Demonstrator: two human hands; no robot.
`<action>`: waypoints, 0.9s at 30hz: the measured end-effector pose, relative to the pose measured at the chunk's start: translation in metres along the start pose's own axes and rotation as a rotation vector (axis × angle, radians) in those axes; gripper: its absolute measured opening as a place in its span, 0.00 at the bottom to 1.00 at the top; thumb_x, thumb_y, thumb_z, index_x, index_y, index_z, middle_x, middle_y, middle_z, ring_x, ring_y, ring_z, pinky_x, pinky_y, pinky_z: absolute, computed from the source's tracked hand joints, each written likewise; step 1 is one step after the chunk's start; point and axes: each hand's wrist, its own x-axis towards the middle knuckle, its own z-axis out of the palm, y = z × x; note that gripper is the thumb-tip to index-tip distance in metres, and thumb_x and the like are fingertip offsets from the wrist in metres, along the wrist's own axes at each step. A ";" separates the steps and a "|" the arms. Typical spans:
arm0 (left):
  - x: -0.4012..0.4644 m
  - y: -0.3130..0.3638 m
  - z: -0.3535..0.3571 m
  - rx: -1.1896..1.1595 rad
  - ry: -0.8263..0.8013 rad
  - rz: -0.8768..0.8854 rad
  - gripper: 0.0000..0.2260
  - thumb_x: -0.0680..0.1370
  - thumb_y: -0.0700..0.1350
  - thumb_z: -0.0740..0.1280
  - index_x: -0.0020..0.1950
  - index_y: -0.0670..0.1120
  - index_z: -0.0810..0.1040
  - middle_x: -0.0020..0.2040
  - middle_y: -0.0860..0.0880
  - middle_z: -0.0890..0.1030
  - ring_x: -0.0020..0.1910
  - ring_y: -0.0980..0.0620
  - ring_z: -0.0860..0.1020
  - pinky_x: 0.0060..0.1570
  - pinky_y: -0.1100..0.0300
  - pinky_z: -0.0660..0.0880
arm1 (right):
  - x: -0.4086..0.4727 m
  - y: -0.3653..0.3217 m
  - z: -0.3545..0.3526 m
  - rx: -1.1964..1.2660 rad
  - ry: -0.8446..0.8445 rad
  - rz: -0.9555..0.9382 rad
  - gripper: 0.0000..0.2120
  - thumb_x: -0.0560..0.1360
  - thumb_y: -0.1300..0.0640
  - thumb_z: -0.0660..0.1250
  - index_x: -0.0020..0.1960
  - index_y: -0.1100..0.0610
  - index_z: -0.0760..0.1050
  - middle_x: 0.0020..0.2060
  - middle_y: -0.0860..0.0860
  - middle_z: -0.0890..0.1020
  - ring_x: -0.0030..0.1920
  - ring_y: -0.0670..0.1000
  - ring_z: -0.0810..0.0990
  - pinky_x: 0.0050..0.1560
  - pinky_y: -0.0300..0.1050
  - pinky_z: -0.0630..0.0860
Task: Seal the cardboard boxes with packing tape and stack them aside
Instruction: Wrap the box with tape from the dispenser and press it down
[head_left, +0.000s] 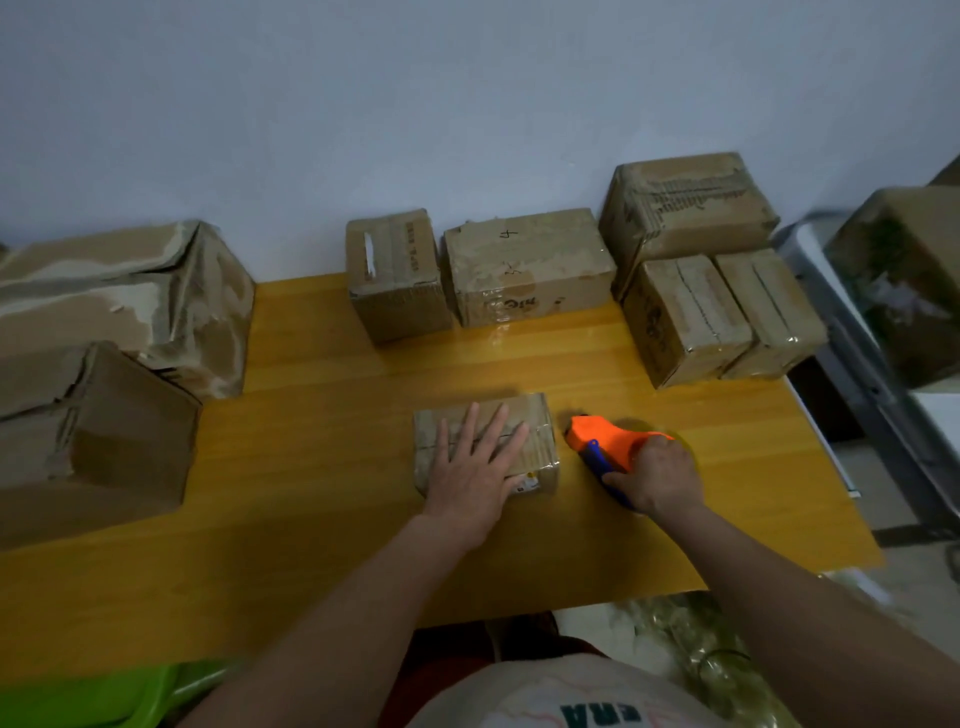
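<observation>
While left hand (475, 470) lies flat, fingers straight and spread, on small cardboard box (485, 441): box sits near centre of wooden table (332, 467), top glossy with clear tape. Count of boxes under a hand: 1.

Right hand (657, 475) curled around tape dispenser (610, 447), just right of that box, not touching it. Dispenser body orange, handle blue; resting on or just above the tabletop, cannot tell which. Count: 1 dispenser.

Back row along white wall (467, 104), left to right:
- upright narrow box (397, 275) with slot in top, 1
- wide box (527, 265) with handwritten marks, just beside the former, 1
- large printed box (685, 208) at rear right, 1
- twin boxes (722, 317) in front of it, side by side and touching, taped, 2

Left edge of table:
- big crushed box (130, 296) against the wall, 1
- brown box (88, 431) nearer, touching it, flaps rumpled, 1

Off table, right: further box (904, 280) on grey rack (852, 332), blurred, 1.

Total boxes counted: 9, of which 8 on table.

Lower edge of view: green object (78, 696), unidentifiable; light shirt (561, 696) with green lettering.
</observation>
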 end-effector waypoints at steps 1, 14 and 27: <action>-0.001 -0.002 0.000 -0.012 0.010 0.014 0.28 0.83 0.59 0.47 0.75 0.58 0.33 0.78 0.53 0.34 0.76 0.46 0.31 0.75 0.41 0.37 | -0.001 0.002 0.004 -0.043 -0.018 -0.016 0.34 0.70 0.41 0.71 0.66 0.62 0.68 0.62 0.58 0.74 0.64 0.58 0.71 0.64 0.49 0.69; -0.015 -0.018 -0.001 -0.012 0.011 -0.057 0.26 0.85 0.53 0.47 0.79 0.54 0.38 0.75 0.56 0.33 0.77 0.48 0.35 0.74 0.42 0.34 | -0.001 0.004 -0.038 0.551 0.003 -0.235 0.07 0.77 0.59 0.65 0.44 0.62 0.70 0.38 0.59 0.75 0.39 0.57 0.72 0.37 0.46 0.64; -0.018 -0.026 -0.003 -0.511 0.186 -0.113 0.29 0.78 0.48 0.68 0.77 0.50 0.62 0.73 0.48 0.58 0.72 0.50 0.58 0.74 0.54 0.58 | -0.021 -0.058 -0.101 0.913 0.143 -0.328 0.27 0.81 0.41 0.50 0.32 0.58 0.64 0.28 0.58 0.67 0.30 0.54 0.66 0.36 0.46 0.61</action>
